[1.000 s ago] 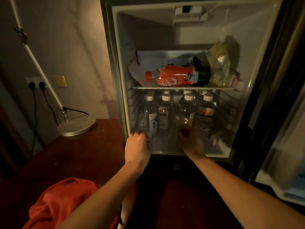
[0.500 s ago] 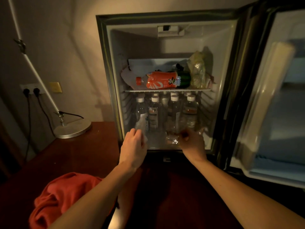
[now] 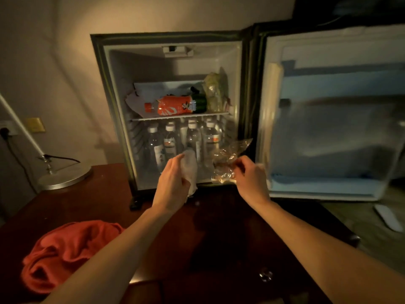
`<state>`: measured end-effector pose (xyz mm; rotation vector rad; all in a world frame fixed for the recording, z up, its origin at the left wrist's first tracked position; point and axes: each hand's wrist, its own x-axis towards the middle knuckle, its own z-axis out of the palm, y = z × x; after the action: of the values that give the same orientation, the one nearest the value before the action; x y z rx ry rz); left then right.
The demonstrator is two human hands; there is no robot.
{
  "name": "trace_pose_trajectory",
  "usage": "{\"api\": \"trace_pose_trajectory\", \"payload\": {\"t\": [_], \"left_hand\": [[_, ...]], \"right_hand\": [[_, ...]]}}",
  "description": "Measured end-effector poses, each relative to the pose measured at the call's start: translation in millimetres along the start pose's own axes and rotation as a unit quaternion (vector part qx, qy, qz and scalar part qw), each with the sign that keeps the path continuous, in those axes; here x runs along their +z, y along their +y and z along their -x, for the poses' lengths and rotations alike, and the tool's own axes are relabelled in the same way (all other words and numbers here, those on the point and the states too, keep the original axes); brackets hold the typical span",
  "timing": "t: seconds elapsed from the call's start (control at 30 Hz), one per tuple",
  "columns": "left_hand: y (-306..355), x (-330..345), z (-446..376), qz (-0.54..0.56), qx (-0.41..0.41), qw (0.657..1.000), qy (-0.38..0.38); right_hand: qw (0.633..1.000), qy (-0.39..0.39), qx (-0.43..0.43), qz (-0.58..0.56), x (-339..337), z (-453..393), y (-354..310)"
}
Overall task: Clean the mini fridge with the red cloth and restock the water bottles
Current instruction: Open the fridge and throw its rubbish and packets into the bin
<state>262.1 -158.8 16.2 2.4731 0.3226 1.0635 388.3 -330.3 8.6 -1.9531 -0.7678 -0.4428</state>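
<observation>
Red cloth [image 3: 65, 255] is just bunched up on the dark wood counter [image 3: 219, 249], left of the arms. Mini fridge [image 3: 114, 106] door is wide open, water bottles [image 3: 190, 139] standing under the shelf. Left hand [image 3: 174, 183] is curled around something pale and crumpled [image 3: 190, 170], right hand [image 3: 249, 178] pinches a crinkly clear plastic wrapper [image 3: 228, 159] at the fridge's lower edge.

It looked like a dimly lit hotel room or bedroom, though the light was poor: a mini fridge [image 3: 171, 110] stood open on a dark wooden table [image 3: 219, 227], with a lamp base [image 3: 64, 177] near its far-left corner below wall sockets [image 3: 6, 130].
</observation>
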Motion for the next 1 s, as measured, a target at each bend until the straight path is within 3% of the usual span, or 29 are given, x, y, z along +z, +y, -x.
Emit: {"api": "trace_pose_trajectory", "payload": {"t": [0.23,0.43,0.73,1.0], "left_hand": [[85.6,34.9,30.9,0.024,0.104,0.993,-0.042],[174.8,98.0,54.4,0.077,0.195,0.974,-0.088],[312.4,234.8,117.6,0.132,0.274,0.929,-0.209],[391.5,359.5,186.7,0.142,0.314,0.877,-0.335]], "right_hand": [[0.998,0.043,0.029,0.036,-94.8,59.7,33.1],[0.987,0.130,0.055,0.081,-187.4,124.0,84.2],[0.944,0.195,0.219,0.153,-326.4,238.2,194.8],[0.870,0.235,0.381,0.206,-405.9,349.3,284.2]]}}
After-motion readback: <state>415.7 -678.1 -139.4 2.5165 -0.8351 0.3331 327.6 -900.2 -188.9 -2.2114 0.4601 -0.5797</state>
